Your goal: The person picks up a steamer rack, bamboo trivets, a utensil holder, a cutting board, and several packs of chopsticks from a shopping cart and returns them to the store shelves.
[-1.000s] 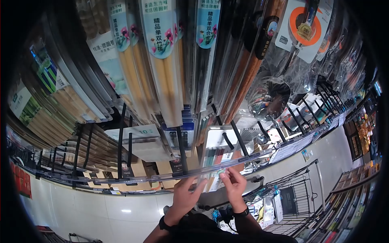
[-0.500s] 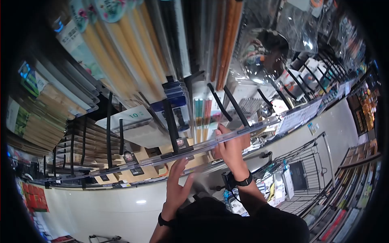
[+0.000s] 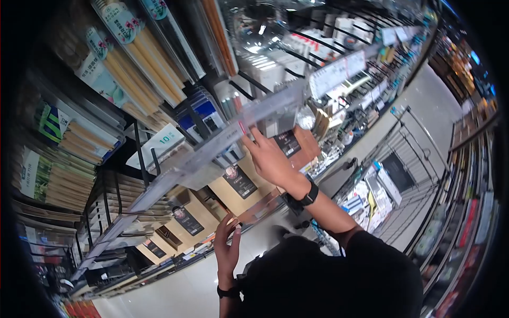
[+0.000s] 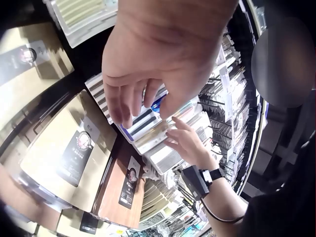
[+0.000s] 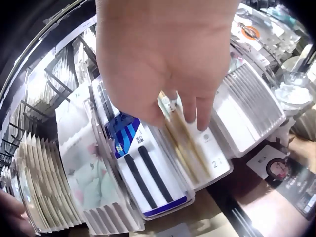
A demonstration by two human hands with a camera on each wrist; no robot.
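In the head view my right hand (image 3: 273, 161) reaches to the shelf's clear front rail (image 3: 212, 143), fingers extended. The right wrist view shows that hand (image 5: 168, 64) over a white pack with gold-coloured sticks (image 5: 190, 153), fingertips at its upper part; whether they touch it I cannot tell. Beside it hangs a blue-and-white pack with two black sticks (image 5: 148, 173). Lower down, my left hand (image 3: 227, 252) is raised in front of wooden boards (image 3: 188, 220) with fingers loosely bent. Nothing shows in the left hand (image 4: 153, 64) in the left wrist view.
Long packed chopsticks (image 3: 143, 53) hang at upper left, near black hooks (image 3: 140, 153). A wire shopping cart (image 3: 419, 159) with goods in it stands at the right. More stocked shelves (image 3: 466, 212) line the far right. Pale floor (image 3: 175, 291) shows below.
The head view has turned and tilted along the shelf. My hands, close together at a pack of coloured sticks one second ago, are now apart, the right higher at the rail and the left lower.
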